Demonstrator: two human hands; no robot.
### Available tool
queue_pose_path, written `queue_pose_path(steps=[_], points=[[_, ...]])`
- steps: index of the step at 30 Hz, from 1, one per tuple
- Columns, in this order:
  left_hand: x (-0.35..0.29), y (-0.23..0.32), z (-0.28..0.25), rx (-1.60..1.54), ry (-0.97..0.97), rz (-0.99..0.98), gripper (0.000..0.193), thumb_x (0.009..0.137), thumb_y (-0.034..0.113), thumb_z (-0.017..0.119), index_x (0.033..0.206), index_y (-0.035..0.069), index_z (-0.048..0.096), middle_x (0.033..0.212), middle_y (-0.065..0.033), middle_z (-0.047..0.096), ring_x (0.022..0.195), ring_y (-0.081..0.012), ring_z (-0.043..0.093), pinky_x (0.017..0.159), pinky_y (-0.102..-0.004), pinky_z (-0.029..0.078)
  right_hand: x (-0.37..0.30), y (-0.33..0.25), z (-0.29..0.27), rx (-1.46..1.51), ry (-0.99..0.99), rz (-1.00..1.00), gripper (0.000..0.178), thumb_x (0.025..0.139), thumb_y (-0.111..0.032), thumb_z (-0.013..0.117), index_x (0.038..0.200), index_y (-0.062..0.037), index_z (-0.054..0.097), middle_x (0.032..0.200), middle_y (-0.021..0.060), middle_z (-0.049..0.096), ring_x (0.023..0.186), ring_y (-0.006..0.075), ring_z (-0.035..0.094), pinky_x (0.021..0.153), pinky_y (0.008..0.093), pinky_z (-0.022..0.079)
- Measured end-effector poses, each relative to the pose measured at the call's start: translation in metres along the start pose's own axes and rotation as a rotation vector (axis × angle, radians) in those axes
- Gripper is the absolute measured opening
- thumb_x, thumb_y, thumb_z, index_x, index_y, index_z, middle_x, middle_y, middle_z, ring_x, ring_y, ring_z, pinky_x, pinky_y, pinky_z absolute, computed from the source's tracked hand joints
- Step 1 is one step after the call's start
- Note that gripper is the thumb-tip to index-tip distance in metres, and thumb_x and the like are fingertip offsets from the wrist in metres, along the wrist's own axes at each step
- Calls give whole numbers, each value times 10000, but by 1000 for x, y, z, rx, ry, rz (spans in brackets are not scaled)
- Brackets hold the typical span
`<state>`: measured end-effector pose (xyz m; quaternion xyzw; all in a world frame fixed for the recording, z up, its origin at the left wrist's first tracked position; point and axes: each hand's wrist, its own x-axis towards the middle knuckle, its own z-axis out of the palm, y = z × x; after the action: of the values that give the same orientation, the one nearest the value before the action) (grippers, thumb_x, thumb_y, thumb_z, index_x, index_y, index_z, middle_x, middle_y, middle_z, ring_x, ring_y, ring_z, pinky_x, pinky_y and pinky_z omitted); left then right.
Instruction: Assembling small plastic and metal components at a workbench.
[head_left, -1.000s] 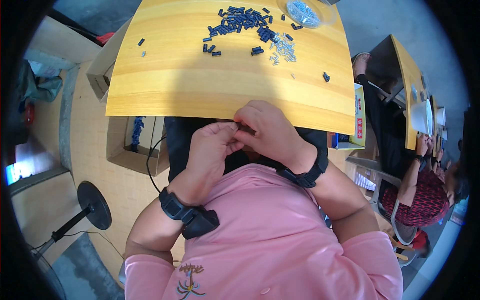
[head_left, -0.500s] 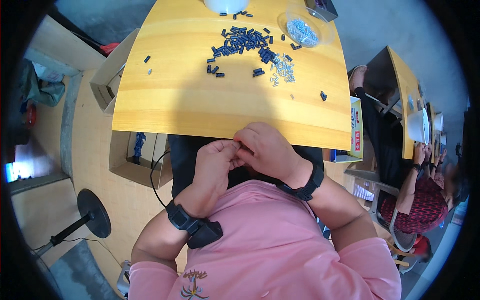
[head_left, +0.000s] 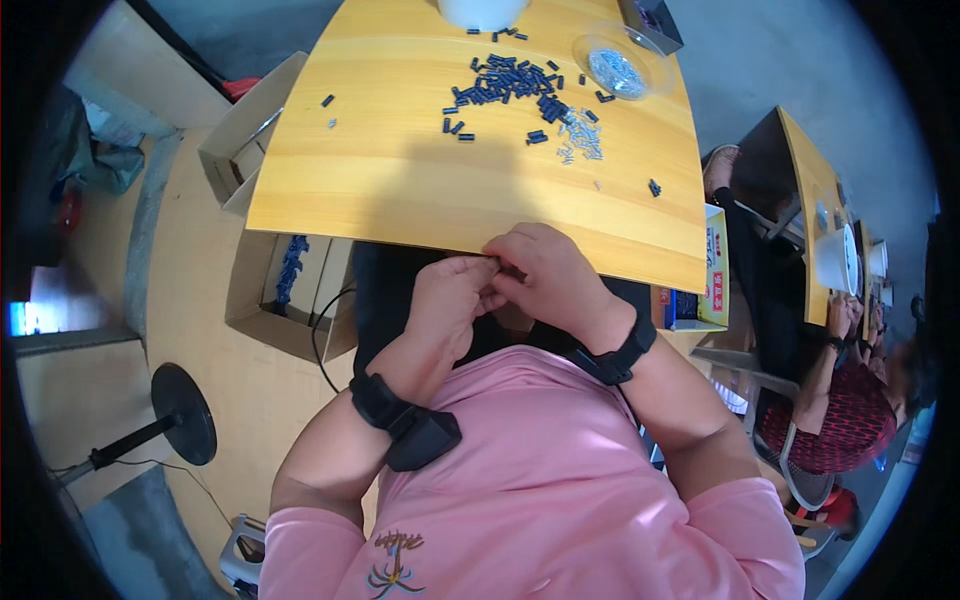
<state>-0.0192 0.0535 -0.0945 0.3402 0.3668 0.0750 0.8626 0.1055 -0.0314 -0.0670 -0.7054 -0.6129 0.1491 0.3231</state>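
1. Yellow wooden table [head_left: 330,190], head view: lies in front of the person, its near edge just beside both hands.
2. Left hand [head_left: 448,305]: fingers drawn narrow, tips meeting those of the other hand. Whether it grips a part cannot be told; the fingers hide the contact point.
3. Right hand [head_left: 550,278]: fingers curled, thumb and forefinger brought close together. Contents likewise cannot be told.
4. Black parts [head_left: 510,82]: short pieces, heaped on the table beyond the hands and well apart from them. Several lie loose around the heap.
5. Metal pieces [head_left: 582,135]: small and silvery, spread at the right side of the heap, nearer the person.
6. Dish [head_left: 657,66]: clear, toward the table's far right; contains bluish-silver pieces [head_left: 615,73].
7. Tub [head_left: 484,12]: white, at the far side, cut by the upper picture limit.
8. Carton [head_left: 270,325]: open, left of the person, below table level.
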Motion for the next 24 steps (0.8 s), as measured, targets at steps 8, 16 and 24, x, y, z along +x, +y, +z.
queue_pose_path(steps=[8, 16, 24], points=[[-12, 14, 2, 31, -46, -40, 205, 927, 196, 520, 974, 24, 621, 923, -58, 642, 821, -122, 605, 759, -260, 475, -5, -13, -5, 36, 118, 31, 163, 720, -85, 635, 854, -9, 585, 766, 138, 561, 771, 324, 554, 678, 385, 464], [-13, 20, -2, -127, -67, -47, 235, 937, 219, 513, 991, 9, 603, 921, -59, 635, 805, -118, 609, 750, -261, 509, -2, -9, -2, 115, 165, 39, 223, 703, -78, 672, 895, -5, 586, 762, 124, 561, 743, 303, 558, 661, 370, 461], [-12, 24, 0, -196, -54, -25, 287, 948, 269, 494, 980, -4, 579, 899, -97, 633, 788, -144, 627, 727, -274, 529, 3, -6, -8, 152, 163, 52, 238, 686, -80, 692, 884, -12, 579, 750, 121, 555, 726, 307, 553, 645, 376, 453]])
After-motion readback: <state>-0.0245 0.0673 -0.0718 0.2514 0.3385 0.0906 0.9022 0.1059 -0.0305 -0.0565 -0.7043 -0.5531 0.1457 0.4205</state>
